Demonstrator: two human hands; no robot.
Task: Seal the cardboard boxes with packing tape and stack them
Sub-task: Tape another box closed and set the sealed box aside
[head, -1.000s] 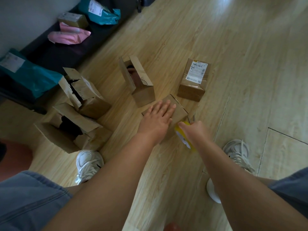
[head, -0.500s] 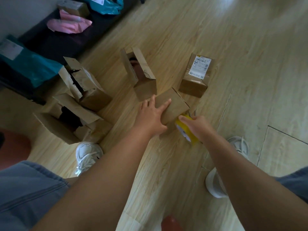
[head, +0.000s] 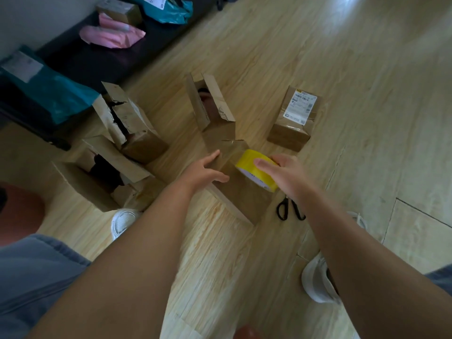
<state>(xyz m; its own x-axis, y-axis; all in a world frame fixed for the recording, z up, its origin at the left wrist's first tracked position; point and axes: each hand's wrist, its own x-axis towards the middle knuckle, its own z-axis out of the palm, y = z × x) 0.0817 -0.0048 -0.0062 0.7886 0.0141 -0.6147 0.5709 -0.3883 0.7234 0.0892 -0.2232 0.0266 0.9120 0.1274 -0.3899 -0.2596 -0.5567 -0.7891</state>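
Wood-plank floor (head: 342,69), everything sits on it.

Three boxes have flaps up and are unsealed: big open box (head: 80,184) at left, torn open box (head: 137,133) just behind it, tall open box (head: 215,111) mid-floor.

Working box (head: 242,196) is at centre, just in front of the tall one, plain brown face toward me. It looks tipped off flat, but blur stops me being sure.

Labelled box (head: 293,121) stands apart on the right, closed. My read: already taped.

Left hand (head: 203,171) is on the working box's left edge, fingers straight and spread, thumb over the upper face. It braces and doesn't clamp.

Right hand (head: 286,172) is wrapped over the yellow tape roll (head: 256,171), fingers across the outer rim. The roll is on or just over the box's upper right. Can't tell if the free end is stuck down.

Scissors (head: 289,209) lie on the floor just right of the box, below the right wrist.

Handling, my judgement:
- The box is light, stiff at the edges and soft mid-panel.
- It'll likely skid on this floor once tape is pulled.
- Brace at a corner or edge and press beside the seam, not mid-flap.
- Hold the roll across the rim or through the core so it can spin.
- To stack, put flat palms on opposite sides.
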